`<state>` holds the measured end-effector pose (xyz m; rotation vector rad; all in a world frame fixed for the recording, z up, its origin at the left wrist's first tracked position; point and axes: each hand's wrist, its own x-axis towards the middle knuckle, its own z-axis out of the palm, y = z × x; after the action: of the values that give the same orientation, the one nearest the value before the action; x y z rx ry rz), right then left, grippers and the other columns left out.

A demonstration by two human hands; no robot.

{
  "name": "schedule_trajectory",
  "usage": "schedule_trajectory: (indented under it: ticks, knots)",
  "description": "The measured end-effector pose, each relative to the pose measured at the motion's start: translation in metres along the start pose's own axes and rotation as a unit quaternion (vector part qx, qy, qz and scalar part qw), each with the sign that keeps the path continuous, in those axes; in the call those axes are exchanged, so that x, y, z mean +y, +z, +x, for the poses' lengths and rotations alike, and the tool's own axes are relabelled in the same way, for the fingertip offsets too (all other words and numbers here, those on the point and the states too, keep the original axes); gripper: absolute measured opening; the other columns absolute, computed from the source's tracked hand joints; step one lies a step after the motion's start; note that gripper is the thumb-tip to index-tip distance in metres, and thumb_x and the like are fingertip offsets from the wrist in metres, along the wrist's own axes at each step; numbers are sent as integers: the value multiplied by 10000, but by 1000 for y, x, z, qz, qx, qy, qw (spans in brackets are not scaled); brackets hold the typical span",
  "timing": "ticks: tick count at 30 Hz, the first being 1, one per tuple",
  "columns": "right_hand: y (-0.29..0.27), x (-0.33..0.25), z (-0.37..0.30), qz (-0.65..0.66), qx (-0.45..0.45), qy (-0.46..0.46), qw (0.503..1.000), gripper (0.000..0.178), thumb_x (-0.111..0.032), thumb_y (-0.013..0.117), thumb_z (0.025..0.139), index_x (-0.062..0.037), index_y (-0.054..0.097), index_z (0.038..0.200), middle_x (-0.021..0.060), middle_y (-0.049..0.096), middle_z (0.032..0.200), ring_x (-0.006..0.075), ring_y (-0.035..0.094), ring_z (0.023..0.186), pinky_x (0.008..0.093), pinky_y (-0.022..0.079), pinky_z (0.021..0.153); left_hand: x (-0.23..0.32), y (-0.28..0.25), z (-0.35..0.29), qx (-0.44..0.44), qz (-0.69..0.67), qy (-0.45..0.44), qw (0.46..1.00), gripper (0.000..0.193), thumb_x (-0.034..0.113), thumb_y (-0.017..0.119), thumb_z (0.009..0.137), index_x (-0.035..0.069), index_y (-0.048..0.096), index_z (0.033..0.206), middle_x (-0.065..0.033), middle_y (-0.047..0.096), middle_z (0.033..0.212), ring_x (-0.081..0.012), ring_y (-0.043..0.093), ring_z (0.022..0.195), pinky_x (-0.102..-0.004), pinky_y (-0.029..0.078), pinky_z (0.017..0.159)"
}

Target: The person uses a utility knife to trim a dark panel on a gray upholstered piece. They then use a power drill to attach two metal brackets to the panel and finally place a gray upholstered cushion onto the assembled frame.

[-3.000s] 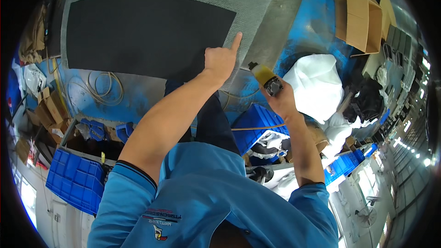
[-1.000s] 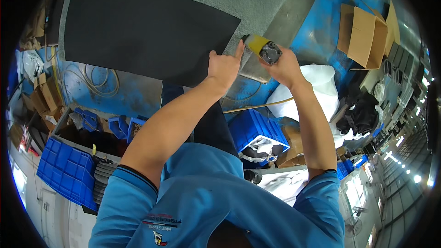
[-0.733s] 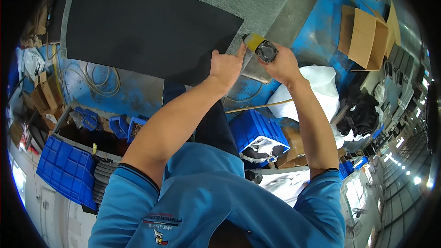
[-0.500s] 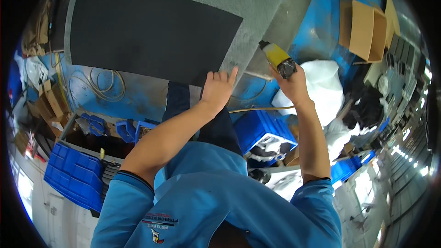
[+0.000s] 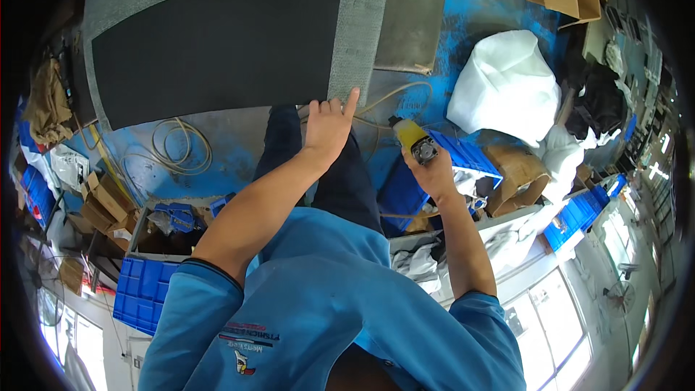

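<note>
Your right fingers hold a yellow tool; your left fingers touch the grey mat, grip unclear; below them, your shirt bears lettering.

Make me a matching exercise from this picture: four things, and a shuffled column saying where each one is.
1. Yellow-and-black tool
2. Black sheet
3. Left hand
4. Pale hose

A. Lying on the grey mat
B. Looped on the blue surface
C. Held in the right hand
D. Reaching the grey mat's near right corner

Pairs: 1-C, 2-A, 3-D, 4-B
</note>
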<state>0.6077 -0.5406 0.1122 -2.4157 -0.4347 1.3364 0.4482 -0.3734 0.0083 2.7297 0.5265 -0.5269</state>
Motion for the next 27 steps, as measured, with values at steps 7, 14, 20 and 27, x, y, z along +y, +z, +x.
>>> schedule_trajectory:
  ticks: [7, 14, 20, 27]
  knots:
    - [-7, 6, 11, -68, -8, -116, 991, 588, -182, 728, 795, -119, 578, 1359, 170, 699, 1007, 374, 675, 908, 408, 536, 778, 11, 6, -3, 24, -6, -46, 999, 748, 106, 618, 835, 162, 361, 1536, -97, 588, 918, -269, 616, 877, -434, 429, 909]
    - [-14, -7, 54, -155, -21, -233, 960, 642, -123, 673, 764, -171, 557, 1393, 166, 668, 991, 397, 641, 913, 452, 522, 783, 32, 20, -8, 71, -63, -120, 988, 732, 115, 614, 841, 153, 366, 1528, -107, 605, 943, -274, 617, 890, -444, 414, 962]
    - [1, -30, 83, -184, -55, -307, 932, 640, -107, 682, 753, -165, 567, 1379, 146, 681, 1111, 364, 653, 990, 426, 535, 824, 30, 15, -7, 73, -61, -111, 989, 712, 123, 599, 860, 133, 360, 1530, -99, 634, 935, -265, 626, 908, -468, 403, 996]
    - [-1, -41, 90, -222, -66, -321, 918, 643, -78, 684, 726, -158, 585, 1356, 139, 678, 1156, 344, 654, 1024, 410, 543, 848, 28, 15, -5, 69, -56, -109, 990, 717, 155, 605, 869, 133, 349, 1538, -81, 657, 917, -250, 631, 928, -483, 394, 1010]
